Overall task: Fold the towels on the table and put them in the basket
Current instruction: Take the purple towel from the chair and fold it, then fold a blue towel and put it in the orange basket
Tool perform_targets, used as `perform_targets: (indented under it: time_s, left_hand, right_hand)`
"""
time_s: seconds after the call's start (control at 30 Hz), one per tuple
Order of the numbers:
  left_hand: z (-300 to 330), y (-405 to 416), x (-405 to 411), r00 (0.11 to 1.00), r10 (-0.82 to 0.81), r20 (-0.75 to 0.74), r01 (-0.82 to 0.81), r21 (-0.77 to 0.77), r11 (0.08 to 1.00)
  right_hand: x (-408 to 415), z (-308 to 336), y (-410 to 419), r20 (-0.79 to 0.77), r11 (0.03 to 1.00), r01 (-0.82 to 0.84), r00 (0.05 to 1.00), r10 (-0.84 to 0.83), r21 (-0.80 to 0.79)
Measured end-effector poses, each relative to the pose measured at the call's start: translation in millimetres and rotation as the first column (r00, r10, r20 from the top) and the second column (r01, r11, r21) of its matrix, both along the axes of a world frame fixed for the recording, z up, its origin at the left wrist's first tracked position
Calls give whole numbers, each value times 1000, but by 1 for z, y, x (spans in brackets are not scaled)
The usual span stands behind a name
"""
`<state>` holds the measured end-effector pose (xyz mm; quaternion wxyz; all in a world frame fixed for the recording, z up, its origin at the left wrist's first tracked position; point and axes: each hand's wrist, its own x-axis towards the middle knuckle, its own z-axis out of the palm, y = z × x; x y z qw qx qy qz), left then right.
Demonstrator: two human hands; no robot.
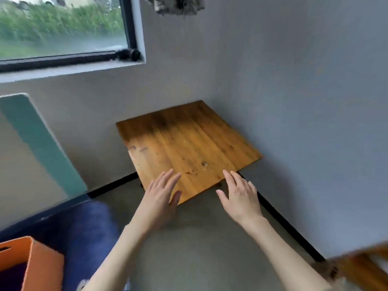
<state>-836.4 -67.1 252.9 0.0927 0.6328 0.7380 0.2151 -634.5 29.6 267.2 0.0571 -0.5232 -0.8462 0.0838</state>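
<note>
A small wooden table (pixel 184 143) stands in the corner of the room, and no towel shows on its top. My left hand (pixel 160 196) hovers over the table's near corner with straight fingers and holds nothing. My right hand (pixel 239 194) reaches out beside it, just past the table's near right edge, fingers straight and spread. An orange basket (pixel 39 267) stands at the bottom left, with something dark inside that I cannot make out. A blue fabric (pixel 84 232) lies beside the basket.
Grey walls meet behind the table. A window (pixel 63 28) is at the upper left and a teal panel (pixel 39 143) leans at the left. Another wooden piece (pixel 365 267) shows at the bottom right. Grey floor (pixel 199 238) lies under my arms.
</note>
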Motion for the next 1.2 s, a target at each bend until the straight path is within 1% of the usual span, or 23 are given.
perform_targets:
  time_s: [0.1,0.2,0.33,0.4,0.53,0.63,0.73,0.87,1.07,1.2]
  left_hand:
    - [2,29,78,982,-190,5,190,-9,982]
    - [-1,44,167,947,-316,61,318,-19,948]
    - [-3,51,287,870,-475,134,480,-11,877]
    - [-4,55,340,826,-545,143,551,0,835]
    - [-8,60,440,737,-653,174,661,15,750]
    - [-10,58,513,634,-751,184,765,-2,645]
    - [-9,55,584,525,-833,176,849,-31,528]
    - [-10,51,672,381,-909,168,925,-63,376]
    - [-25,50,802,226,-964,138,972,-93,215]
    - [-32,49,895,161,-967,199,984,-111,141]
  right_hand:
    - [94,2,-5,9,984,178,984,-178,9]
    - [186,1,-24,29,942,334,942,-334,-3]
    - [304,-5,-56,55,873,489,871,-487,-9]
    - [357,-9,-73,51,832,555,831,-555,5]
    - [453,-17,-111,4,704,709,705,-710,-30]
    - [515,-18,-145,-6,594,803,594,-804,-39]
    - [569,-15,-177,11,484,875,484,-875,-19]
    - [631,-15,-209,-2,349,935,350,-937,-67]
    - [735,-28,-237,-7,201,978,201,-980,-54]
    - [813,-34,-247,-13,110,990,109,-994,-85]
